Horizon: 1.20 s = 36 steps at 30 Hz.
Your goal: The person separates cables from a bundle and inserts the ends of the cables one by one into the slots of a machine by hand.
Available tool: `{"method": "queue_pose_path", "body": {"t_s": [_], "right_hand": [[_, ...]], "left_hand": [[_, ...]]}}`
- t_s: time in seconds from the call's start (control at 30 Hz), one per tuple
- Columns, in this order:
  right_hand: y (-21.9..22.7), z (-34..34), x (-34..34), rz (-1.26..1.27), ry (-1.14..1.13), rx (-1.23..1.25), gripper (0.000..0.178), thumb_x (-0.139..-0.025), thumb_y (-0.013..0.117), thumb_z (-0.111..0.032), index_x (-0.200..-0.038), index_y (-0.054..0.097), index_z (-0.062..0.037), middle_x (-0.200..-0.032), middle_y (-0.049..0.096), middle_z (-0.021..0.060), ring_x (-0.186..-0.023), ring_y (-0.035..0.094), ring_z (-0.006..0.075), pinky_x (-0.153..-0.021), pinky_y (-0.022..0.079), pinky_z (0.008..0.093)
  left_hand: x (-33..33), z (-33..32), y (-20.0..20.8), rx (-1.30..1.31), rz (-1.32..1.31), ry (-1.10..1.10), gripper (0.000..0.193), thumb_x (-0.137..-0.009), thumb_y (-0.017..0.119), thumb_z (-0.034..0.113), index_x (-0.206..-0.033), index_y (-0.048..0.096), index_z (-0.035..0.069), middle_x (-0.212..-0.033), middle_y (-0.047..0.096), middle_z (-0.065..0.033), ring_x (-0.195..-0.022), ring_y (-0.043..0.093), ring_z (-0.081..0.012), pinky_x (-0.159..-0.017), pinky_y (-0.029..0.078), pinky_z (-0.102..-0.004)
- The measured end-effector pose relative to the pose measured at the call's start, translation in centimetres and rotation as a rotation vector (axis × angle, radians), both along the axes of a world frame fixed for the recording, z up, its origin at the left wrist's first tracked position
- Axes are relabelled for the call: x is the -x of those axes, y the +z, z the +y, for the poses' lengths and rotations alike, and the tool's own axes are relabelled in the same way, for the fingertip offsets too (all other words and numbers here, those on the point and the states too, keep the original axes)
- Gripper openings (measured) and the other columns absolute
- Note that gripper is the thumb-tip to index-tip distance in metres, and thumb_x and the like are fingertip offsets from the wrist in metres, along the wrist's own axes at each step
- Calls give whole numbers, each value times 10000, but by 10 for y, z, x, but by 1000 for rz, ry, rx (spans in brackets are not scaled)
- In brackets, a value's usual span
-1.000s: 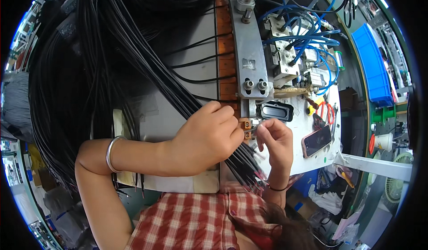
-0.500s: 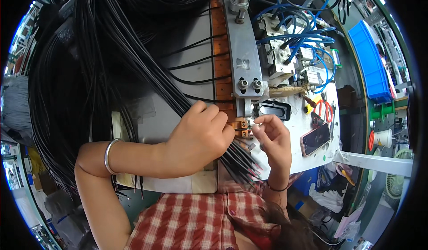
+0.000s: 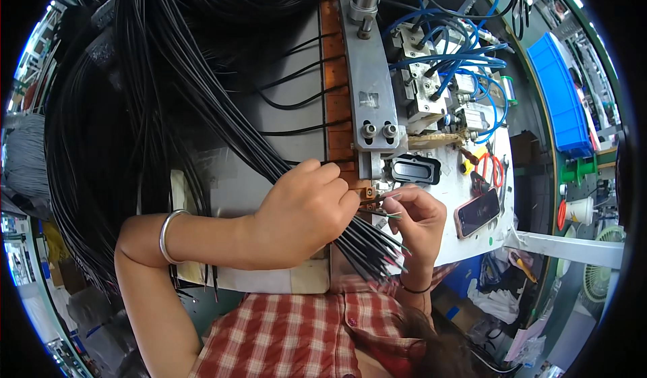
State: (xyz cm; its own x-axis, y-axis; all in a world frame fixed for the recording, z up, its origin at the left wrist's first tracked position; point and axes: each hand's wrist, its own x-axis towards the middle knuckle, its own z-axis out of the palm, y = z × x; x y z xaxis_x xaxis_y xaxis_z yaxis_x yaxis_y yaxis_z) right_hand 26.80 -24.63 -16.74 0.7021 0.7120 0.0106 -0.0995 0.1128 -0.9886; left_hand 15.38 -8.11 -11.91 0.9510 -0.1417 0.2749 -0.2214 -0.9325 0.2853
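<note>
My left hand (image 3: 310, 202) is closed round a thick bundle of thin black cables (image 3: 249, 135). Their stripped ends, with red and green cores, fan out below it as cable ends (image 3: 371, 250). Thumb and fingertips of my right hand (image 3: 419, 223) are pinched together beside a small orange clamp block (image 3: 366, 194). A black cable with a green core (image 3: 387, 214) comes out at my right thumb; its tip is small and partly covered by the fingers. Single black cables (image 3: 296, 132) run across to an orange-brown strip (image 3: 335, 74) along the steel bar.
A steel bar with bolts (image 3: 371, 101) stands beside pneumatic valves (image 3: 421, 81) with blue hoses. To the right are a black oval frame (image 3: 414, 169), red-handled pliers (image 3: 497, 169) and a phone (image 3: 477, 213). A blue bin (image 3: 558, 95) sits farther right.
The single cables at the strip have shifted away from me. My right hand has moved slightly right and nearer. The bundle's loose ends have swung right.
</note>
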Motion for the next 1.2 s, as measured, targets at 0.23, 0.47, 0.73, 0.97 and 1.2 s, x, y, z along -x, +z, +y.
{"method": "queue_pose_path", "body": {"t_s": [0.23,0.47,0.73,0.97,1.2], "right_hand": [[0,-2,2,184,-65,72,110,-767,641,39,-877,645,49,-729,622,59,-511,508,38,-414,356,151],[3,-4,3,67,-40,0,98,-786,609,43,-878,637,63,-804,628,105,-566,559,78,-452,407,165],[4,-4,6,-116,-59,28,98,-792,594,41,-876,632,74,-806,626,129,-614,600,114,-461,421,170],[-6,-9,-6,138,149,-170,105,-786,601,14,-863,628,81,-773,622,128,-551,558,100,-435,406,176],[3,-6,-1,255,210,-122,90,-801,592,28,-864,635,75,-761,621,121,-501,517,76,-430,408,175]], "left_hand": [[0,-1,-1,-15,0,32,182,-549,565,12,-708,478,31,-674,433,-71,-692,443,-229,-586,347,-323],[-1,0,6,104,-20,51,238,-489,562,-18,-699,462,29,-675,423,-81,-689,434,-248,-581,344,-335],[0,0,6,88,-31,71,253,-471,562,-16,-699,462,31,-672,420,-77,-683,429,-248,-573,324,-337],[-2,1,5,97,-45,23,239,-491,577,5,-705,477,35,-670,427,-69,-684,429,-237,-580,317,-333],[-3,1,3,153,-33,-12,220,-505,579,18,-703,484,39,-661,430,-68,-688,436,-236,-581,316,-331]]}}
